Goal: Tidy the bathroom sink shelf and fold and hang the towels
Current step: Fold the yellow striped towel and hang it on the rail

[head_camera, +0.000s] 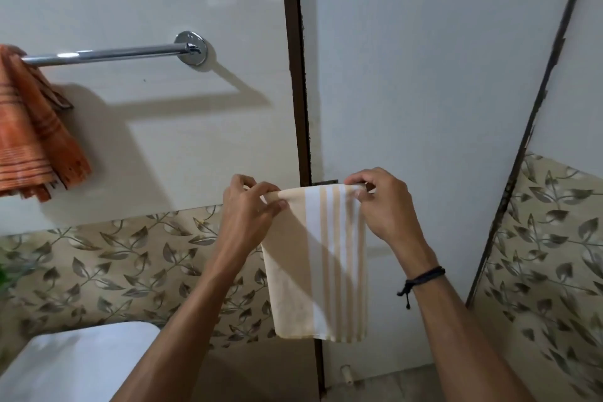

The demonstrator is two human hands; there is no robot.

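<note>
- Cream cotton towel with white and tan stripes (318, 258) hangs folded between your hands, low and right of the chrome wall rail (107, 54).
- Left hand (249, 209) and right hand (381, 202) each have their fingers (354, 180) closed on a top corner; keep that edge taut and level.
- Drape it over the bare rail beside the orange striped towel (32, 134).

no legible text, labels, brands or numbers on walls, tiles, either towel or the rail, none readable anywhere
</note>
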